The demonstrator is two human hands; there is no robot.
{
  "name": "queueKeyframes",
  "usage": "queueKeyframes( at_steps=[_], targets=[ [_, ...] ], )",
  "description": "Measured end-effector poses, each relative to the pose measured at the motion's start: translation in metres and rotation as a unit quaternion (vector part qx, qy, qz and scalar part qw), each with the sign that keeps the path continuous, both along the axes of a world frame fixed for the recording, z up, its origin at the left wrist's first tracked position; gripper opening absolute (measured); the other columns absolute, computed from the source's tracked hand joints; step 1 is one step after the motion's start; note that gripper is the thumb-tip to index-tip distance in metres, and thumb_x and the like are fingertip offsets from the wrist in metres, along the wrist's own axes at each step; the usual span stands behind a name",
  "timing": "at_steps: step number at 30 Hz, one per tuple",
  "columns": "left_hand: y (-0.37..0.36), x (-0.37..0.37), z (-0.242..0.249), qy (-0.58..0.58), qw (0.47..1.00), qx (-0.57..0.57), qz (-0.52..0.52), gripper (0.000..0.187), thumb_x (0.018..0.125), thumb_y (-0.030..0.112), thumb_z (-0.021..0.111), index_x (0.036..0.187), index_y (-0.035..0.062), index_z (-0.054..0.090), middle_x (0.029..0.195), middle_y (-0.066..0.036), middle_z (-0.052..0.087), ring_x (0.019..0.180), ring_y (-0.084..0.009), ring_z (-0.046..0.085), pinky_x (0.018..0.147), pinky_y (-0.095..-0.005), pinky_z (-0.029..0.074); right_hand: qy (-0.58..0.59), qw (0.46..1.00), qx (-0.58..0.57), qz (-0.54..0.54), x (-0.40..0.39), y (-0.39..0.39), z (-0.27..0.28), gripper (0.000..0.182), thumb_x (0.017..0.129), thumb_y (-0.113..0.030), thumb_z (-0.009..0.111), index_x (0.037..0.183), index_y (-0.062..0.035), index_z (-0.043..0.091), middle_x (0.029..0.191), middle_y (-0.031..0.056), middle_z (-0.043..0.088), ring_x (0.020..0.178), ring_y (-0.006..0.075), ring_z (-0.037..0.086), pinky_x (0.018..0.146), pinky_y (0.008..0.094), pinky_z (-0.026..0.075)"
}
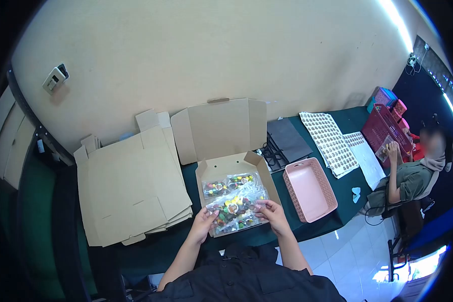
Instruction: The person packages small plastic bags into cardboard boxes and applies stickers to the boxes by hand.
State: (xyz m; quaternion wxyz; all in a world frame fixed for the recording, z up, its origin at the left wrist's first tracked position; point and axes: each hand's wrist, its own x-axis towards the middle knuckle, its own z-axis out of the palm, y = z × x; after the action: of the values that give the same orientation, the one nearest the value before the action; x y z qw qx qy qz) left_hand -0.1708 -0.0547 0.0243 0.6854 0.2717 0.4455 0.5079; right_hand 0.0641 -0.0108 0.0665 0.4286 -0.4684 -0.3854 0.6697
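An open cardboard box (219, 165) stands on the dark green table in front of me, its lid raised against the wall. Clear packets of coloured sweets (215, 188) lie inside it. Over the front part of the box, my left hand (203, 224) pinches the left edge of a clear packet with round coloured sweets (233, 208) and a small round label. The packet's right edge is between the fingers of my right hand (272, 216). More packets show beneath it, partly hidden.
Flat cardboard boxes (131, 186) are stacked on the left. To the right are a black paper bag (289, 141), a pink basket (310, 191) and sticker sheets (329, 142). At the far right a seated person (412, 176) holds a packet beside a maroon basket (385, 126).
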Motion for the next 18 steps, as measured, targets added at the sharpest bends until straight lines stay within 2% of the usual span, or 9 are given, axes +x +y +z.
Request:
queueKeyframes(
  at_steps=[1,4,6,8,10,13,14,16,18],
  targets=[
    [-0.001,0.002,-0.002,-0.016,1.000,-0.007,-0.001,0.030,0.088,0.016,0.055,0.115,0.0056,0.048,0.099,-0.006,0.058,0.086,-0.0113,0.058,0.068,-0.0237,0.049,0.001,1.000,-0.001,-0.002,0.003,0.002,-0.003,0.021,0.083,-0.013,0.062,0.097,0.0021,0.058,0.082,0.0057,0.063,0.065,0.0094,0.060,0.058,0.0172,0.046],
    [-0.004,0.009,-0.007,0.015,1.000,0.005,0.003,0.041,0.081,0.010,0.063,0.115,0.0031,0.042,0.098,-0.007,0.058,0.083,-0.0115,0.057,0.070,-0.0246,0.049,-0.057,0.995,0.039,0.076,0.012,0.006,0.000,0.014,0.080,-0.009,0.065,0.087,0.0027,0.061,0.072,0.0046,0.062,0.063,0.0072,0.058,0.058,0.0183,0.045],
    [-0.003,0.012,-0.008,0.014,1.000,0.023,0.013,0.053,0.074,0.001,0.068,0.116,0.0022,0.035,0.100,-0.009,0.056,0.088,-0.0137,0.057,0.076,-0.0274,0.049,-0.098,0.986,0.045,0.123,0.017,0.010,-0.001,0.016,0.079,-0.010,0.065,0.087,0.0031,0.062,0.075,0.0051,0.062,0.065,0.0080,0.058,0.060,0.0199,0.046],
    [-0.004,0.014,-0.007,0.035,0.998,0.044,0.003,0.052,0.074,0.000,0.068,0.114,0.0025,0.036,0.102,-0.009,0.055,0.092,-0.0148,0.057,0.078,-0.0279,0.048,-0.139,0.974,0.052,0.170,0.019,0.010,-0.002,0.017,0.078,-0.011,0.066,0.087,0.0034,0.062,0.078,0.0057,0.063,0.067,0.0088,0.058,0.062,0.0215,0.046],
    [-0.005,0.018,-0.008,0.056,0.996,0.065,-0.005,0.051,0.074,0.000,0.068,0.113,0.0028,0.036,0.104,-0.010,0.055,0.095,-0.0159,0.056,0.080,-0.0284,0.048,-0.321,0.915,0.152,0.191,0.016,0.008,-0.002,0.017,0.077,-0.012,0.067,0.080,0.0031,0.060,0.068,0.0033,0.059,0.062,0.0072,0.054,0.057,0.0214,0.043],
    [-0.006,0.022,-0.010,0.026,0.996,0.087,0.002,0.051,0.074,0.000,0.069,0.113,0.0035,0.036,0.107,-0.010,0.053,0.100,-0.0175,0.055,0.081,-0.0290,0.049,-0.293,0.906,0.184,0.246,0.013,0.008,-0.011,0.020,0.074,-0.014,0.069,0.081,0.0028,0.059,0.070,0.0038,0.059,0.065,0.0076,0.054,0.059,0.0235,0.043],
    [-0.005,0.021,-0.007,0.021,0.998,0.058,0.004,0.052,0.074,0.000,0.069,0.114,0.0036,0.036,0.107,-0.010,0.053,0.100,-0.0174,0.055,0.080,-0.0293,0.049,-0.279,0.926,0.155,0.199,0.011,0.006,-0.013,0.025,0.073,-0.017,0.070,0.083,0.0030,0.059,0.075,0.0058,0.060,0.066,0.0103,0.055,0.062,0.0249,0.044],
    [-0.005,0.017,-0.002,0.016,0.999,0.028,0.009,0.054,0.074,0.000,0.069,0.116,0.0038,0.036,0.107,-0.010,0.053,0.099,-0.0174,0.055,0.078,-0.0296,0.050,-0.266,0.940,0.144,0.155,0.005,0.008,-0.015,0.027,0.074,-0.020,0.070,0.084,0.0031,0.060,0.076,0.0057,0.060,0.068,0.0102,0.056,0.064,0.0255,0.044],
    [-0.007,0.014,0.001,0.035,0.998,0.016,-0.046,0.054,0.075,0.001,0.068,0.117,0.0033,0.035,0.108,-0.010,0.053,0.098,-0.0175,0.056,0.077,-0.0297,0.050,-0.251,0.952,0.133,0.111,0.004,0.010,-0.020,0.030,0.075,-0.023,0.069,0.086,0.0031,0.060,0.078,0.0056,0.060,0.071,0.0101,0.056,0.065,0.0262,0.045]
  ],
)
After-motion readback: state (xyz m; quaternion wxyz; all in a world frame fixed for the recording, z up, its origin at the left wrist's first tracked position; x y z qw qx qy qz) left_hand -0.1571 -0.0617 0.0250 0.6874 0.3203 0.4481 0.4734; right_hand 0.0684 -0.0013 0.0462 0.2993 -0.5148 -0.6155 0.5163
